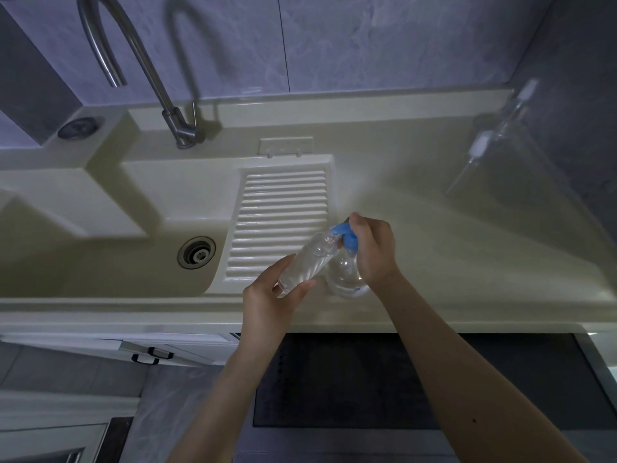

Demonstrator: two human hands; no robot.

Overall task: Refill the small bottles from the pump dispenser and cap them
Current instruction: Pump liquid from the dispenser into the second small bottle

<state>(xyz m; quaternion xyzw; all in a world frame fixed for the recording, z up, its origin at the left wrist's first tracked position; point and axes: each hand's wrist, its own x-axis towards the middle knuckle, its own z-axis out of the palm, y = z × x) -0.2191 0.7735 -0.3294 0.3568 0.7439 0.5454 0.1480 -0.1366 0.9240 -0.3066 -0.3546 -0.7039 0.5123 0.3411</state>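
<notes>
My left hand (271, 295) holds a small clear bottle (306, 262) by its base, tilted so that its open mouth points up and right. That mouth meets the blue pump head (347, 237) of a clear round dispenser (347, 279) standing on the cream counter near its front edge. My right hand (374, 248) is curled over the blue pump head from above and covers most of it. Another clear bottle (500, 142) with a white pump top lies at the counter's back right, faint against the surface.
A sink basin with a round drain (196, 252) and a ribbed washboard slope (280, 222) lies left of my hands. A steel faucet (147, 71) arches over the back left. The counter's front edge (200, 315) runs below my wrists, with a dark panel (334, 379) underneath.
</notes>
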